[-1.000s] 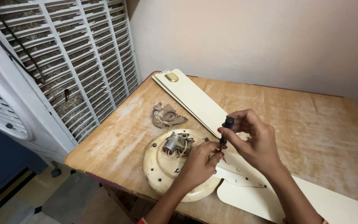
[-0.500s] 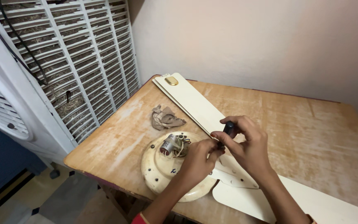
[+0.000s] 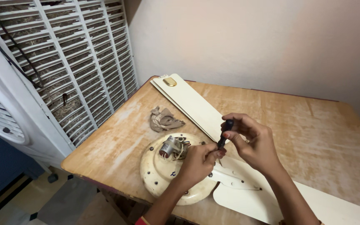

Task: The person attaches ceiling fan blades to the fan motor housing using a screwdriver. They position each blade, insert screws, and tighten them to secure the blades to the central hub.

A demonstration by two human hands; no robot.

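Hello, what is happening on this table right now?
A person works on a cream ceiling fan motor housing that lies on a worn wooden table. The right hand holds a dark-handled screwdriver, tip pointed down where a fan blade joins the housing. The left hand steadies the tip there. Two more blades lie stacked toward the wall, a crumpled brown rag sits beside them, and a white air cooler stands left of the table.

Person's body, as seen from above: two bare forearms, no sleeves to the wrists. Left hand [image 3: 196, 161]: red band or cuff edge showed at the near forearm. Right hand [image 3: 253, 143]: red-painted thumbnail; a red-orange edge showed at the near frame border.
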